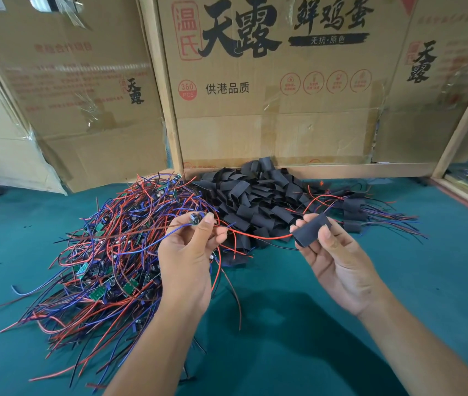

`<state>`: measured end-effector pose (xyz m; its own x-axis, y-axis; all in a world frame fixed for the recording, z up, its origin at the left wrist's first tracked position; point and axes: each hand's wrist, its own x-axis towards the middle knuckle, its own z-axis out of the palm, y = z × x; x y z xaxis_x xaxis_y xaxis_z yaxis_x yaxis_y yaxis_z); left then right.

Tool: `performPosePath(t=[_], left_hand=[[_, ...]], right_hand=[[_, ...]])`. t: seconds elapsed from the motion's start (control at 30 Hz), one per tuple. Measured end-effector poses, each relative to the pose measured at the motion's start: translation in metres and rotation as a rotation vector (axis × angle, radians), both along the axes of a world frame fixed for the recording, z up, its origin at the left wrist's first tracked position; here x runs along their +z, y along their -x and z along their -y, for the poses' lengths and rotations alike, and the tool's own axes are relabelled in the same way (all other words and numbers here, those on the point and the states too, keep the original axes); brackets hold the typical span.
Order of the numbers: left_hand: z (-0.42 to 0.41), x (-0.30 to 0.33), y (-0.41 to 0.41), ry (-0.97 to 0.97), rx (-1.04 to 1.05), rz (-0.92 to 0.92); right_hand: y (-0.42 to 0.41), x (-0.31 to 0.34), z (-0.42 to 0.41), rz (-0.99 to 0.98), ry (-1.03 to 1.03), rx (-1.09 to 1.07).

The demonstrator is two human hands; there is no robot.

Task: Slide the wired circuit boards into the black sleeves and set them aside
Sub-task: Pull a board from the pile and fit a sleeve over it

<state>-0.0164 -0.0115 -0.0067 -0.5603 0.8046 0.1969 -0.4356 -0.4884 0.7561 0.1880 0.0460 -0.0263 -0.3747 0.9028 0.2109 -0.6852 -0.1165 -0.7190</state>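
Black sleeve (311, 230), flattened and still empty, is pinched between the thumb and fingers of the right hand (338, 261). We see a red wire (258, 237) run from its near mouth across to the left hand (190, 258), whose fingertips pinch a wired circuit board (197, 218) by its small dark capacitor; whether the wire tip has entered the sleeve we cannot tell. Both hands are raised above the green counter (398, 281), close together but apart.

Behind them lies the heap of loose sleeves (255, 192), and to the left a large tangle of unsleeved boards (107, 252) with red and blue leads. To the right of the heap, a few finished pieces (352, 215), boards already sleeved with their wires trailing out, lie set aside on the counter. Cardboard boxes (270, 81) stand along the back edge.

We judge the task to be at an early stage: only a handful of units are done, the tangle is far larger, and the present board has yet to be slid in.
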Motion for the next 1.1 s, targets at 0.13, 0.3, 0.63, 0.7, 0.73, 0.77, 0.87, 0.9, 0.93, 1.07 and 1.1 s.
performPosePath(t=[0.13,0.3,0.63,0.7,0.73,0.77,0.87,0.9,0.93,1.07,1.1], left_hand=[[0.000,0.001,0.001,0.003,0.017,0.027],[-0.001,0.000,0.001,0.013,0.020,0.039],[0.000,-0.001,-0.002,0.014,0.003,0.073],[0.000,0.000,-0.003,0.013,0.001,0.080],[0.000,0.000,-0.003,0.014,-0.001,0.081],[0.000,0.000,-0.003,0.014,-0.004,0.079],[0.000,0.000,-0.004,0.014,0.001,0.056],[0.000,0.000,-0.003,0.015,0.006,0.044],[0.000,0.000,-0.003,0.017,0.012,0.033],[0.001,0.000,-0.006,0.039,0.013,0.030],[0.002,0.000,-0.008,0.053,0.014,0.033]], right_hand=[[0.000,0.001,0.001,-0.008,0.011,0.006],[0.000,0.000,0.000,-0.005,-0.002,0.013],[0.005,-0.003,0.003,0.040,-0.025,-0.010],[0.005,-0.003,0.004,0.025,-0.019,-0.018],[0.005,-0.003,0.004,0.011,-0.015,-0.020],[0.006,-0.002,0.004,0.000,-0.010,-0.024],[0.007,-0.004,0.003,-0.011,-0.001,-0.063],[0.008,-0.005,0.002,-0.014,0.002,-0.068],[0.008,-0.005,0.001,-0.022,0.006,-0.072],[0.009,-0.007,0.000,-0.019,-0.004,-0.057],[0.011,-0.008,0.001,-0.006,-0.005,-0.050]])
